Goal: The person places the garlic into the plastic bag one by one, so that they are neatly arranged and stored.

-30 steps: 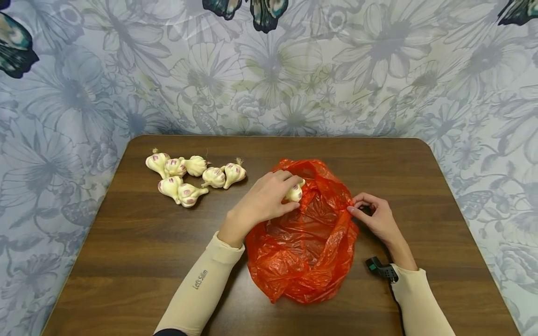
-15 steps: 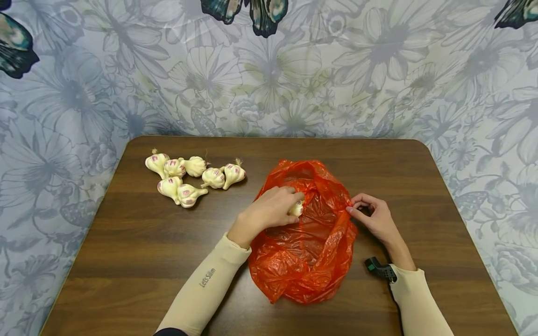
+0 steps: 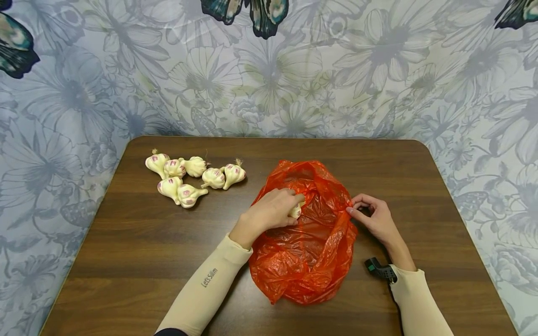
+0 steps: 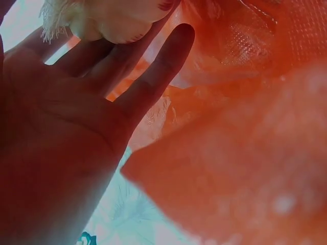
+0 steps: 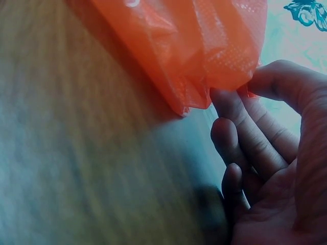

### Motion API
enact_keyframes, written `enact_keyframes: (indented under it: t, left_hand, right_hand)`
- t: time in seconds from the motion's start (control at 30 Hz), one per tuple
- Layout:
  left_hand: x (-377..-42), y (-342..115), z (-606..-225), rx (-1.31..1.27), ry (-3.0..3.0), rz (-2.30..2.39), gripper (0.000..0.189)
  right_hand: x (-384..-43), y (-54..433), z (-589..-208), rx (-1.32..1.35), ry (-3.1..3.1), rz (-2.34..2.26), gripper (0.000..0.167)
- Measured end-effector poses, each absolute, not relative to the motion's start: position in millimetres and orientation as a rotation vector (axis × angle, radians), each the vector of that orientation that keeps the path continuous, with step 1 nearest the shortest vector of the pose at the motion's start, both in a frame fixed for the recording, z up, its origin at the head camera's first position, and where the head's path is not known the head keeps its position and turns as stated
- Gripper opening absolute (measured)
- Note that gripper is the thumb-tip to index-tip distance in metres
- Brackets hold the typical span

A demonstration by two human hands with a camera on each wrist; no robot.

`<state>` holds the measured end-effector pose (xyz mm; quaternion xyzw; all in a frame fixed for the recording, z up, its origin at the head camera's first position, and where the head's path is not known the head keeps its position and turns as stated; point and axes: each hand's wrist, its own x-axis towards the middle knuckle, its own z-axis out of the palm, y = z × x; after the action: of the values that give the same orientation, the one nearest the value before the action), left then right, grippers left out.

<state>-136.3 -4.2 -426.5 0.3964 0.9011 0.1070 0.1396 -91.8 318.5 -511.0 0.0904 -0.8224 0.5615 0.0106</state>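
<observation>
A red plastic bag [image 3: 311,247] lies on the table with its mouth spread. My left hand [image 3: 273,210] reaches into that mouth and holds a garlic bulb [image 3: 296,211] between thumb and fingers. From the left wrist, the same garlic bulb [image 4: 117,20] shows against the fingers, its root tuft at the left, with the bag's film [image 4: 245,168] around the hand. At the bag's right edge my right hand [image 3: 376,217] pinches the rim between thumb and forefinger. In the right wrist view the bag's gathered edge [image 5: 204,61] sits at those fingertips.
Several garlic bulbs [image 3: 189,194] lie in a loose cluster at the back left of the brown wooden table [image 3: 138,261]. A black wrist camera [image 3: 380,269] with a cable sits on the right forearm. A floral cloth [image 3: 294,84] stands behind the table.
My left hand has moved down and slightly right, deeper into the bag's mouth, carrying the garlic bulb. The right hand keeps its pinch on the rim, almost still.
</observation>
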Motion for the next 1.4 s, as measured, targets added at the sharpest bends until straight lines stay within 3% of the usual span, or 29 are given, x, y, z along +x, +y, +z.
enact_keyframes:
  t: [0.43,0.83,1.4]
  left_hand:
    - [-135,-7,-414,1.239,2.685,0.398,0.039]
    - [-138,-13,-407,1.405,2.816,0.553,0.026]
    - [-139,-31,-392,1.351,2.895,0.671,0.026]
  right_hand:
    - [-92,318,-511,0.276,-2.568,1.738,0.006]
    - [-92,317,-515,0.283,-2.560,1.725,0.007]
    - [-93,317,-514,0.281,-2.559,1.748,0.006]
